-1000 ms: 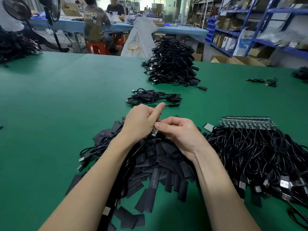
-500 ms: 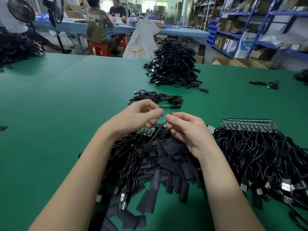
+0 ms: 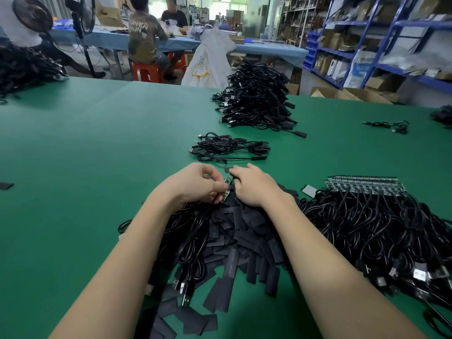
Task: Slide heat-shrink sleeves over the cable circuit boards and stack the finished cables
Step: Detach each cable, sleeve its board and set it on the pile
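sleeving step at frame centre: left hand (image 3: pixel 195 183) pinches bare circuit board (image 3: pixel 228 180); right hand (image 3: pixel 252 185), fingers curled into sleeve pile (image 3: pixel 244 231), grasp unclear, must next pick and align one sleeve

A broad green table (image 3: pixel 73 155) fills the near ground, and beyond its far edge stands a long blue-topped table (image 3: pixel 264 48) where two people sit, one on an orange stool (image 3: pixel 146 72). Blue metal shelving (image 3: pixel 381 40) loaded with boxes and bags lines the right wall, with open cardboard boxes (image 3: pixel 352 94) on the floor below. Two standing fans (image 3: pixel 80 13) rise at the far left, and daylight glows through far windows (image 3: pixel 220 6).
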The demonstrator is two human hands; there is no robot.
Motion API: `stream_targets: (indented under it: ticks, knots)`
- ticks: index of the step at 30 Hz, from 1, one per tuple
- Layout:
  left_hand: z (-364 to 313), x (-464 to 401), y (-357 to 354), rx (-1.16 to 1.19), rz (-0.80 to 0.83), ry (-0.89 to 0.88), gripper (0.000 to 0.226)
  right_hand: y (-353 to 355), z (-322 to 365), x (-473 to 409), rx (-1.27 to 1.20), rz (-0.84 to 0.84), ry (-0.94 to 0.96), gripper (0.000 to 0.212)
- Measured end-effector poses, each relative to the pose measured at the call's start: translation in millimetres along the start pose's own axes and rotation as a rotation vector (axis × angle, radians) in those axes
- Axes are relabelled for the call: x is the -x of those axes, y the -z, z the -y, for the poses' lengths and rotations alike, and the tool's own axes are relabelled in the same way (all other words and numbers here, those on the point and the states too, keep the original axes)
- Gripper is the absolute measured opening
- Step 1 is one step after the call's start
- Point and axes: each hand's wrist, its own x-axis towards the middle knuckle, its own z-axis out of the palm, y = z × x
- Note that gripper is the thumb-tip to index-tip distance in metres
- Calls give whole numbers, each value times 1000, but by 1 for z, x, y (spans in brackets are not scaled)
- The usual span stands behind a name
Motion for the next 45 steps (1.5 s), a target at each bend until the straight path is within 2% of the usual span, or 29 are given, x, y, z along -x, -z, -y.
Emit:
stream_targets:
  ticks: [4, 7, 11, 14, 17, 20, 31, 36, 40, 45]
  knots:
    - [2, -1, 3, 12, -2, -1, 8, 1, -1, 1, -60, -177, -37, 32]
    - [3, -2, 2, -27, 4, -4, 8, 9, 1, 0, -114, -125, -80, 32]
    - [4, -3, 3, -9, 4, 1, 10, 16, 3, -5, -114, -89, -116, 15]
    - [4, -4, 3, 12, 2, 9, 9, 18, 3, -7, -107, -55, -112, 13]
    - [4, -4, 2, -9, 2, 4, 9, 21, 0, -8, -106, -21, -125, 19]
    - [4, -4, 3, -21, 1, 0, 10, 24, -2, -7, -140, -20, -134, 9]
    - [3, -4, 2, -69, 19, -16, 10, 12, -16, 60, -393, -361, -41, 21]
    - [-2, -1, 0, -118, 33, -48, 10, 17, -13, 71, -577, -408, -25, 24]
    - [-4, 1, -1, -54, 89, -68, 9, 13, -14, 76, -684, -385, -78, 27]
    - [-5, -1, -7, 7, 143, -61, 10, 15, -19, 83, -830, -438, -109, 28]
